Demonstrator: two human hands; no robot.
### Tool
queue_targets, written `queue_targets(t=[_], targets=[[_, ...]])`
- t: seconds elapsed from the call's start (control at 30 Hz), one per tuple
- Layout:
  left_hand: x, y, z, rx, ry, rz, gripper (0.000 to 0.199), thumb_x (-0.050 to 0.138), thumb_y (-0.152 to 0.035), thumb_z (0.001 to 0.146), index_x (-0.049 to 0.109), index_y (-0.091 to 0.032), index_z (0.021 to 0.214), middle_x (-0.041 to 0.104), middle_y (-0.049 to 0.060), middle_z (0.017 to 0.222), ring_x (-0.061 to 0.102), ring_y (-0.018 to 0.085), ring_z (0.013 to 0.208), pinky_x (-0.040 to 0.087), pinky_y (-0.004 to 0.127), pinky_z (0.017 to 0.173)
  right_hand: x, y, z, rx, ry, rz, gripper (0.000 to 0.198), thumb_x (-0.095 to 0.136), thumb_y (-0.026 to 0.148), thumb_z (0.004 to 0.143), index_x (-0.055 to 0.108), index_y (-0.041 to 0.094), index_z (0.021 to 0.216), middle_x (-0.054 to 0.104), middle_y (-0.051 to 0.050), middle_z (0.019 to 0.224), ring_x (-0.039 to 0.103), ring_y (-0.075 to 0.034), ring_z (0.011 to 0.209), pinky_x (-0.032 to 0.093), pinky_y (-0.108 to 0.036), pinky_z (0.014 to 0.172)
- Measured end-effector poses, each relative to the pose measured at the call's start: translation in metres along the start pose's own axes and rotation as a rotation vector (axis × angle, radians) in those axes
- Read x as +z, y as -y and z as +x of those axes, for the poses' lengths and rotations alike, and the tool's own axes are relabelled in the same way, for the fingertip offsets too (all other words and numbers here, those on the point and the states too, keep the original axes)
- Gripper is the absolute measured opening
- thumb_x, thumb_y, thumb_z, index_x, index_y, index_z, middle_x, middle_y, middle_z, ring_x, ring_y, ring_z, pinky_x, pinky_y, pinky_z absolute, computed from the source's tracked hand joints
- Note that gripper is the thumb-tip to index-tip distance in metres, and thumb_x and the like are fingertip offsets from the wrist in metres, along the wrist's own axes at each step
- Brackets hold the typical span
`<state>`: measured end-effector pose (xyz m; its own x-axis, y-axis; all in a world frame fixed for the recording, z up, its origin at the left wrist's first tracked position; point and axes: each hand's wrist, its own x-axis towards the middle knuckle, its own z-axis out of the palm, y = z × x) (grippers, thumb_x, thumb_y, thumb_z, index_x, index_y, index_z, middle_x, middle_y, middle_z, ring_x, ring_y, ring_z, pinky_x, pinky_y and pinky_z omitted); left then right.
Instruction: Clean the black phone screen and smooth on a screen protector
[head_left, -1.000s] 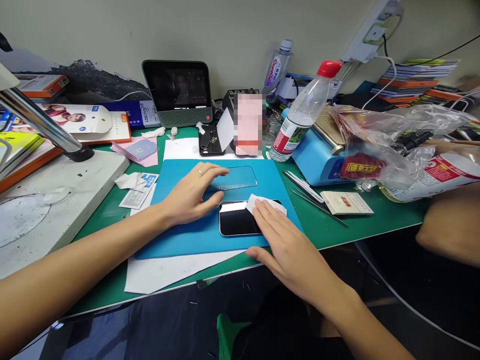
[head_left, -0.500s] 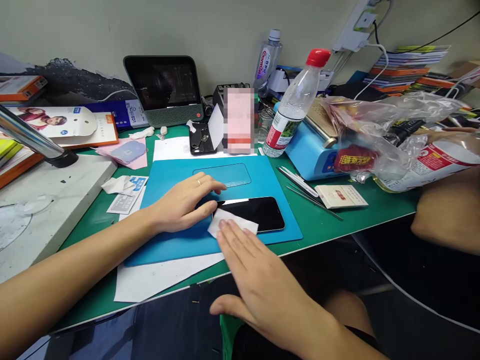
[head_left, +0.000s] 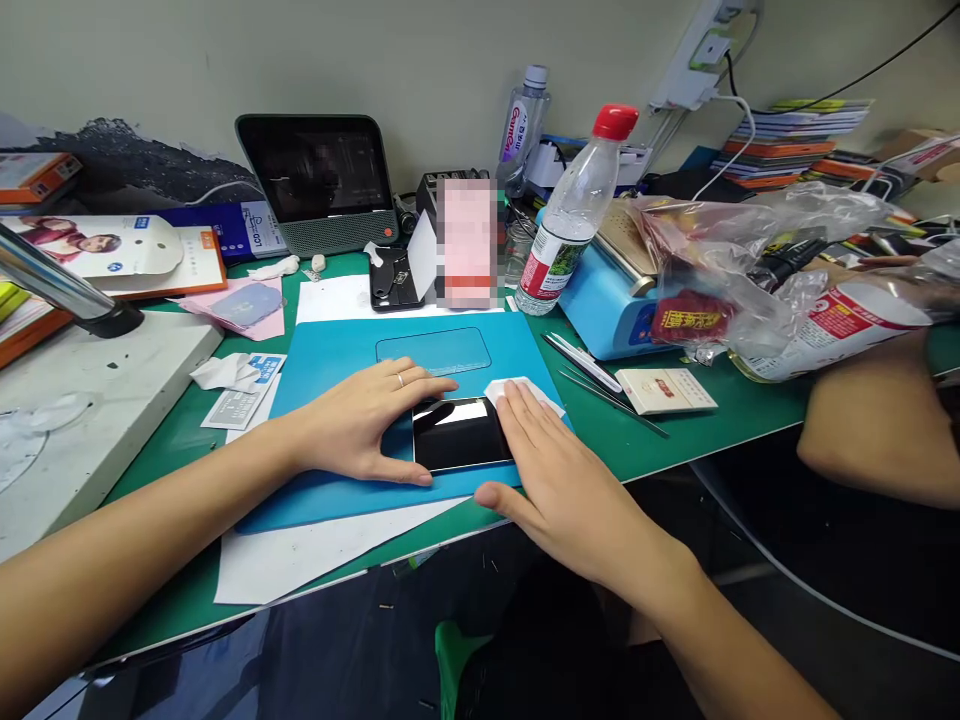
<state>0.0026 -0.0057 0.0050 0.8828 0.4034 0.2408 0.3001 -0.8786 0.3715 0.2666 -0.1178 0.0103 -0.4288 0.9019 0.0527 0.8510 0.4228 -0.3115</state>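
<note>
A black-screened smartphone (head_left: 461,440) lies face up on a blue mat (head_left: 315,350). My left hand (head_left: 371,420) spans its left end, with the thumb at the near edge and the fingers at the far edge. My right hand (head_left: 559,465) presses a white wipe (head_left: 551,396) onto the phone's right end under flat, joined fingers; the thumb stands apart. That hand and the wipe hide the phone's right end. Beyond the phone is a clear rounded rectangle with a dark border (head_left: 435,350), which looks like a screen protector.
Behind the mat stand a smart display (head_left: 319,175), a black phone case (head_left: 394,280) and a red-capped bottle (head_left: 566,225). Tweezers (head_left: 615,402) and a small white box (head_left: 666,390) lie at right, near a blue device (head_left: 611,310). Another person's arm (head_left: 877,430) is at far right.
My right hand has slid the wipe from the phone's left part to its right end. My left hand has spread its thumb to the near edge. The view has shifted slightly.
</note>
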Motion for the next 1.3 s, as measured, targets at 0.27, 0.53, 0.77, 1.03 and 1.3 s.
queue_targets(t=[0.27,0.53,0.77,1.03,1.3], targets=[[0.001,0.001,-0.002,0.014,-0.095,0.048,0.104,0.077,-0.069,0.080,0.029,-0.021,0.159,0.057,0.018,0.140,0.055,0.035,0.124,0.047,0.049,0.103,0.014,0.050,0.042,-0.102,0.093,0.184,0.116,0.040,0.085,0.089,0.023,-0.004,0.162,0.013,-0.027,0.170,0.010,-0.036,0.159,0.017,-0.053,0.130],[0.003,0.003,-0.003,0.033,-0.063,0.030,0.095,0.073,-0.069,0.083,0.036,-0.020,0.155,0.062,0.017,0.133,0.059,0.034,0.117,0.048,0.046,0.100,0.021,0.058,0.018,-0.252,0.044,0.047,0.105,0.044,0.077,0.094,0.032,-0.006,0.158,0.024,-0.028,0.167,0.019,-0.036,0.158,0.024,-0.052,0.129],[0.001,0.003,-0.002,0.029,-0.015,0.052,0.093,0.070,-0.074,0.083,0.041,-0.016,0.150,0.065,0.016,0.125,0.060,0.032,0.112,0.048,0.043,0.096,-0.002,0.011,-0.030,-0.177,0.024,-0.140,0.094,0.047,0.069,0.098,0.031,0.000,0.160,0.028,-0.023,0.167,0.026,-0.034,0.157,0.038,-0.053,0.122],[0.002,0.002,-0.001,-0.004,-0.019,0.008,0.100,0.073,-0.074,0.081,0.033,-0.021,0.156,0.063,0.015,0.133,0.061,0.032,0.117,0.049,0.044,0.097,-0.009,-0.001,-0.002,-0.023,0.067,-0.119,0.105,0.042,0.077,0.095,0.027,-0.005,0.160,0.024,-0.027,0.167,0.020,-0.037,0.158,0.030,-0.056,0.126],[0.004,0.005,-0.002,0.022,-0.059,-0.053,0.102,0.072,-0.071,0.084,0.025,-0.022,0.160,0.062,0.017,0.133,0.060,0.032,0.117,0.048,0.045,0.098,0.022,0.056,0.025,-0.202,-0.004,0.068,0.109,0.038,0.082,0.093,0.033,-0.005,0.158,0.030,-0.027,0.167,0.021,-0.034,0.158,0.020,-0.047,0.130]])
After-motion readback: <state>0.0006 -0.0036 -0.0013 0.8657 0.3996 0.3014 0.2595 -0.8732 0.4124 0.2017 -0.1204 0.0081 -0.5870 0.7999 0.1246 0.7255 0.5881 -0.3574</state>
